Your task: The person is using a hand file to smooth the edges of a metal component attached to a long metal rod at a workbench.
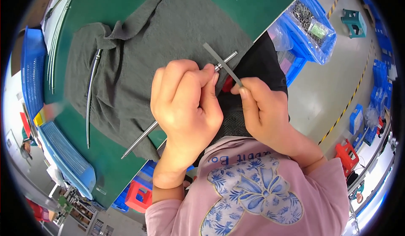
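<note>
My left hand [185,101] is closed round a thin silver metal rod [142,137], which slants from lower left to upper right. Just past the fingertips the rod has a stepped, thinner end. Between thumb and fingers, my right hand [268,109] pinches a narrow flat grey strip [220,61]. That strip crosses the rod near its upper-right end and seems to touch it; whether it is a file cannot be made out. Beneath both hands lies a dark grey cloth [181,29]. A second, slightly bent silver rod [90,101] rests at the cloth's left side.
The cloth covers part of a green table [112,160]. Along its left side are blue perforated baskets [67,151] and several thin rods [57,42]. Off the right edge stands a blue bin [325,52] of small metal parts. Stools [353,24] stand on the floor.
</note>
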`<state>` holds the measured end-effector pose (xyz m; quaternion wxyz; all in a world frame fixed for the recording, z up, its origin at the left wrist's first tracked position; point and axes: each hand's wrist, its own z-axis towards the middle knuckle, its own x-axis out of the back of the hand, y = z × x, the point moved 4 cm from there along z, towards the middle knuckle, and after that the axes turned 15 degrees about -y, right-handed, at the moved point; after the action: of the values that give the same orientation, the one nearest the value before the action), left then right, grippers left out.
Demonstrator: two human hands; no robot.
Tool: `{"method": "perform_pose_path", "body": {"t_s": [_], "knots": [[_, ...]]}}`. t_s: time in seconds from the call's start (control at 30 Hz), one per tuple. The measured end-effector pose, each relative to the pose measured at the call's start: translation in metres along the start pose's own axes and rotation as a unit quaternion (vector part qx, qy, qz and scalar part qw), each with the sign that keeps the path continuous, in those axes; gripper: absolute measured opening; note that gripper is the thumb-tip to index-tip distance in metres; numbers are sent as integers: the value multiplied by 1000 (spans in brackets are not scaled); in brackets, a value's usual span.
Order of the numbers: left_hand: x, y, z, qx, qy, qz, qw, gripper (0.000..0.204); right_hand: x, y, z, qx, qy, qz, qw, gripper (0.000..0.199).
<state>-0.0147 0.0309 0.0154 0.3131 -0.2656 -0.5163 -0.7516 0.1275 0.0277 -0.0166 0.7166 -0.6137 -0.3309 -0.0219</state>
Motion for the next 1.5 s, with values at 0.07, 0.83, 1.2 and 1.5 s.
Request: {"method": "perform_pose_path", "body": {"t_s": [0.07,0.83,1.2,1.5], "knots": [[-1,0,-1,-11,3,14,1000,18,2,-1,7,-9,-32,-18,999,7],[-1,3,-2,-1,0,10,1000,18,12,-4,-6,-57,-83,-22,995,9],[1,0,0,4,-3,4,1000,17,-6,-2,15,2,-29,-29,999,12],[1,1,0,9,-5,10,1000,17,-7,-2,14,17,-12,-30,999,11]]}}
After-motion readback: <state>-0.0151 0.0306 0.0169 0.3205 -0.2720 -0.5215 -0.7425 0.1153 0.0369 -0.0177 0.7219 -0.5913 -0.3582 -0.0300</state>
